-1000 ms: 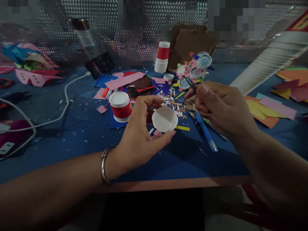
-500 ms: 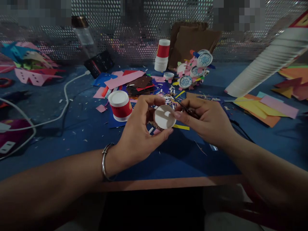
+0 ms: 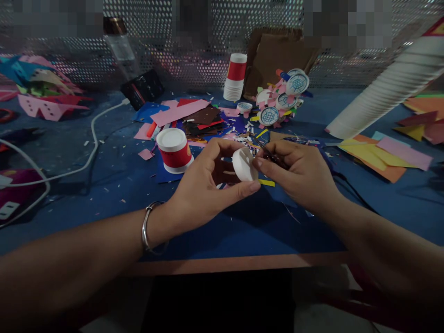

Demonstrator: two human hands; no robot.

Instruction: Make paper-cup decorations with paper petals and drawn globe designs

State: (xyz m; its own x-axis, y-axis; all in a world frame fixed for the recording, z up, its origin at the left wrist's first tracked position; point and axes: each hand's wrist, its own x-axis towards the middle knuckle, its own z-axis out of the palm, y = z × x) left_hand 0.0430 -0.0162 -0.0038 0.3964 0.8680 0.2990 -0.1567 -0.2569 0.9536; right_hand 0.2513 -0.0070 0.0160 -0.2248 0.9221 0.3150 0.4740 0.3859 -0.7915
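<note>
My left hand (image 3: 204, 189) pinches a small white round disc (image 3: 243, 164), the cut-off bottom of a paper cup, between thumb and fingers. My right hand (image 3: 298, 175) is closed around small dark scissors (image 3: 267, 151), whose blades sit right at the disc's right edge. Both hands hover over the blue table (image 3: 114, 194), above a litter of paper scraps (image 3: 248, 138). An upturned red and white paper cup (image 3: 174, 150) stands just left of my left hand.
Coloured paper sheets (image 3: 194, 115) lie behind the cup, with a stack of red and white cups (image 3: 235, 77) and round decorated discs (image 3: 282, 92) further back. A long stack of white cups (image 3: 385, 92) lies at right over orange, yellow and pink sheets (image 3: 385, 157). A white cable (image 3: 92, 148) crosses the left side.
My right hand moved left and down from above the scraps to the disc with the scissors. My left hand turned the disc from face-on to more edge-on.
</note>
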